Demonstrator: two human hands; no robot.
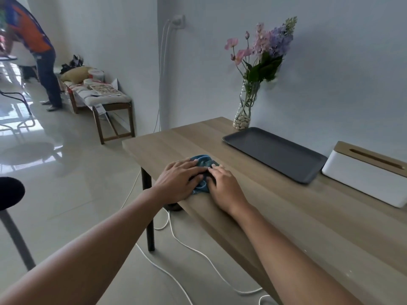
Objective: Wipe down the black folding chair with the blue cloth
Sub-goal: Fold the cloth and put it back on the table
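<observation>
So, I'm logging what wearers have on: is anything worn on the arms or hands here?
Nothing shows. The left hand and right hand are bare: no gloves, rings, watch or bands. Both forearms are uncovered to the picture's edge, with no sleeve in view.

Both forearms were bare, with no sleeve showing anywhere along them from the lower edge of the frame up to the wrists. The left hand [178, 181] and the right hand [224, 187] wore no glove, ring, watch or bracelet.
</observation>
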